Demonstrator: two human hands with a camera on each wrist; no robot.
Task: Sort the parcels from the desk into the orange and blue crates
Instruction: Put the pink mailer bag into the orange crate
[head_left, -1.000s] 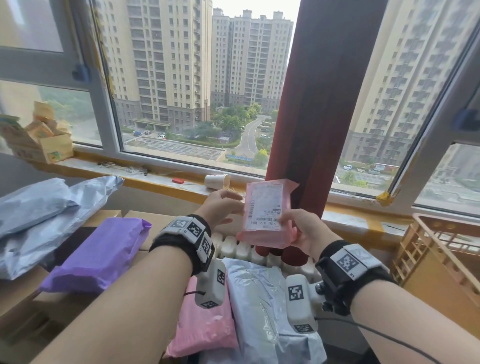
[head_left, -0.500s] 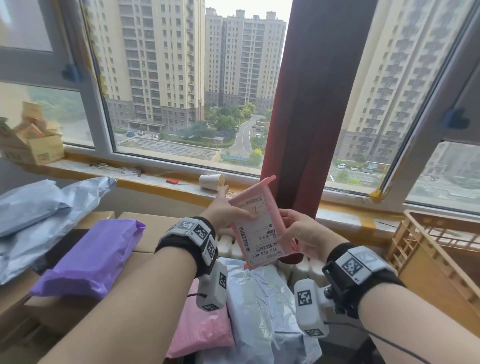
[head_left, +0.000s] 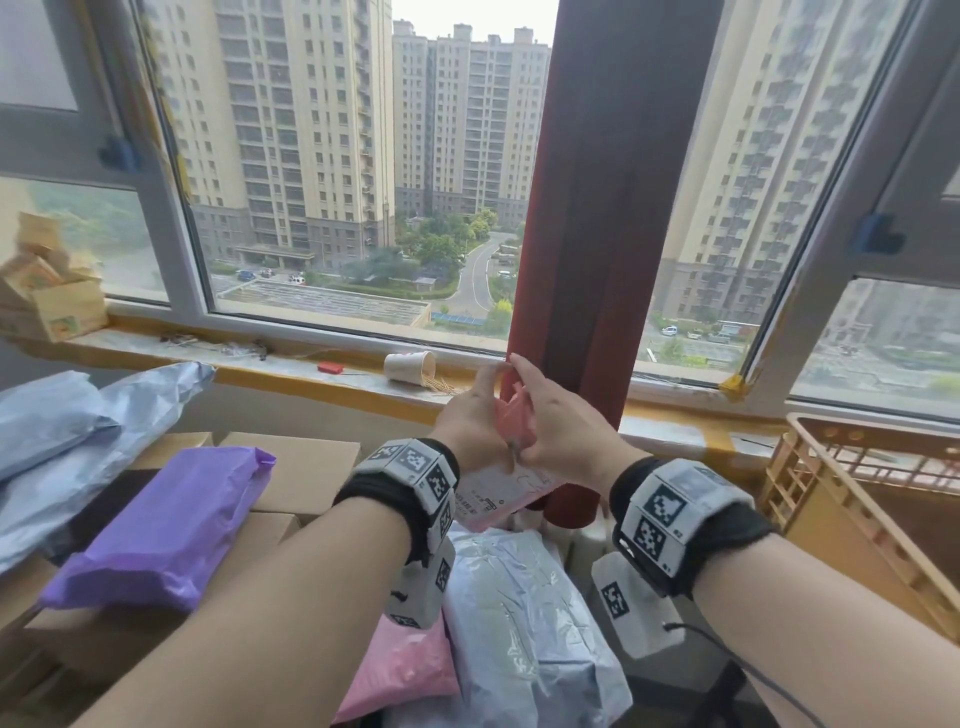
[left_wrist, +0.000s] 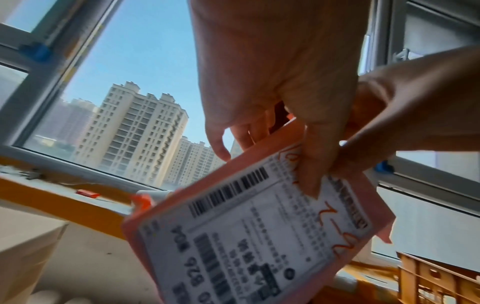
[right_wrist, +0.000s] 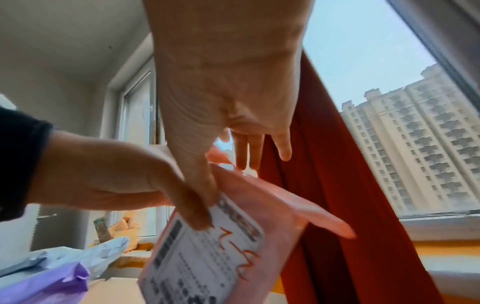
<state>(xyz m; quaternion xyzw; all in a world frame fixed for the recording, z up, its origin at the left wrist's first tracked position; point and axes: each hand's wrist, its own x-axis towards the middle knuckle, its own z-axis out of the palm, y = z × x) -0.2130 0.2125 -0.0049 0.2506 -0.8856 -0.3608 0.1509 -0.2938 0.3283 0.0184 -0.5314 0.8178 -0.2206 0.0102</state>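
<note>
Mid-frame, before the red curtain (head_left: 582, 208), both hands pinch the pink parcel (head_left: 511, 496) from above: left hand (head_left: 467, 421) and right hand (head_left: 558, 431). Its label reads "926 M04", with orange scrawl.

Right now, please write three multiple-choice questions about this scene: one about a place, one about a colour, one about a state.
1. Where is the orange crate?
A. right of the hands
B. on the windowsill
C. under the purple parcel

2. What colour is the parcel being held?
A. blue
B. pink
C. purple

3. How is the paper cup on the windowsill?
A. upright
B. lying on its side
C. crushed flat

Key: 1 A, the crate stands at the right edge of the head view. 2 B, both the left hand and right hand grip a pink parcel. 3 B, its mouth faces sideways.
</note>
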